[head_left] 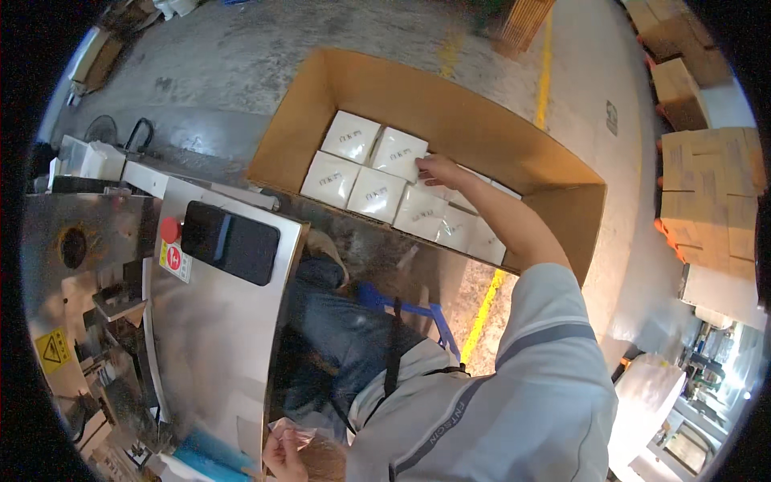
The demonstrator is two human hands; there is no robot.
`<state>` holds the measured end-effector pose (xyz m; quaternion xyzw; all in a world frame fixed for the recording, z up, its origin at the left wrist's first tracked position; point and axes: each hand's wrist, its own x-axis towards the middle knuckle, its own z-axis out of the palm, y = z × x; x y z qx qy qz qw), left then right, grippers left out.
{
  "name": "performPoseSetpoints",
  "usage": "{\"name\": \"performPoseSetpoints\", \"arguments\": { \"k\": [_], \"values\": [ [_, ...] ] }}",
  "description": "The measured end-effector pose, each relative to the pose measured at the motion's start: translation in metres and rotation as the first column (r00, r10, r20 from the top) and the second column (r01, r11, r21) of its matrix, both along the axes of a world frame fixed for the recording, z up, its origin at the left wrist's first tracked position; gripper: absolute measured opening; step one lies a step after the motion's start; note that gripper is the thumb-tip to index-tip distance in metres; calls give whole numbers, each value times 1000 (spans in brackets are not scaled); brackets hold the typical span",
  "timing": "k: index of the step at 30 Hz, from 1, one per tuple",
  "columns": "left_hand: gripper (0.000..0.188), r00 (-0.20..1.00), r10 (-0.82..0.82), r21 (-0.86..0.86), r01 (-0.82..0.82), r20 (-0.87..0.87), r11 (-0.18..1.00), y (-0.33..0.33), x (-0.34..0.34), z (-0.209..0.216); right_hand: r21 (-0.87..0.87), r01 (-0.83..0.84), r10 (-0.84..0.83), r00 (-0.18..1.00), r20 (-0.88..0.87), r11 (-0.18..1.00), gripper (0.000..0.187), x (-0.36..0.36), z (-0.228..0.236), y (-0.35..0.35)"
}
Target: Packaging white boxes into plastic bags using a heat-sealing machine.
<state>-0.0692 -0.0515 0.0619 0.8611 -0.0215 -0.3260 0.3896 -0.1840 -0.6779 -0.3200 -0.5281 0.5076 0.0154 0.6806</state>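
Note:
A large open cardboard carton [474, 104] holds rows of white square packs [329, 178] in glossy clear wrap. My right hand [438, 170] reaches into it from the right, over the packs. Its fingers are slightly bent and apart, with the tips against the right edge of a far-row pack [399, 153]. My forearm hides part of the packs on the right. Low in the view, beside the machine's edge, my left hand [283, 456] is closed with fingertips pinched on a crinkled piece of clear plastic film [303, 435].
A steel machine top [221, 321] at the left bears a black phone [230, 243] and a red button [170, 230]. A blue frame [438, 325] stands below the carton. Brown cartons [707, 201] are stacked at the far right. Yellow lines [484, 317] mark the floor.

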Motion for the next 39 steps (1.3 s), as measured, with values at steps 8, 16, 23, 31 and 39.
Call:
{"name": "performPoseSetpoints", "arguments": {
  "k": [8, 16, 23, 31, 39],
  "values": [
    [30, 990, 73, -29, -70, 122, 997, 6, -15, -4, -95, -104, 96, 991, -89, 990, 33, 21, 17, 14],
    [31, 998, 49, -26, -48, 42, 999, -4, -6, -5, -722, -513, 396, 849, -350, 464, 25, 24, 49, 47],
    [26, 998, -47, -119, 43, -33, 992, -13, -2, -17, -697, -607, 775, 201, -600, -382, 58, 104, 53, 89],
    [23, 1000, 10, -58, -12, -28, 998, -14, -2, -17, -311, -708, 587, -179, -789, -634, 90, 146, 70, 108],
    [18, 996, -90, -69, 90, -3, 994, -16, -2, -26, -340, -733, 677, -218, -703, -589, 92, 147, 74, 95]
  ]
}}
